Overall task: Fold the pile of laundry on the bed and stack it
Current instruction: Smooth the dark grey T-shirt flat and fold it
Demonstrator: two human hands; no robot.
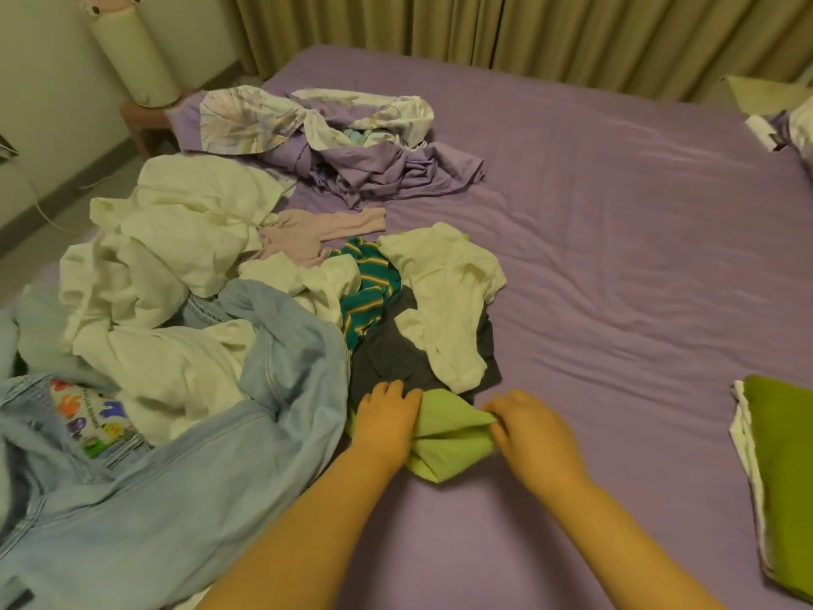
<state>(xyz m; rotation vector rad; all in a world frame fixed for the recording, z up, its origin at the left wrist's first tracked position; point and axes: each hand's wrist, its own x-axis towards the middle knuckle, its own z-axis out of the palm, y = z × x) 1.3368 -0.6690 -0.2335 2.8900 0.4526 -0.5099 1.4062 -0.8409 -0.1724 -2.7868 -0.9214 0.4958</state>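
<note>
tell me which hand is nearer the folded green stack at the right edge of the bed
Right. The right hand pinches the light green garment on the side toward the folded green stack; the left hand holds its far side.

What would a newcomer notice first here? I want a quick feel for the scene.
Probably the two hands low in the middle: the left hand and right hand both hold a light green cloth on the purple bed. Next, the big unfolded pile at left, with a blue denim piece in front. A folded green stack lies at the right edge.
</note>
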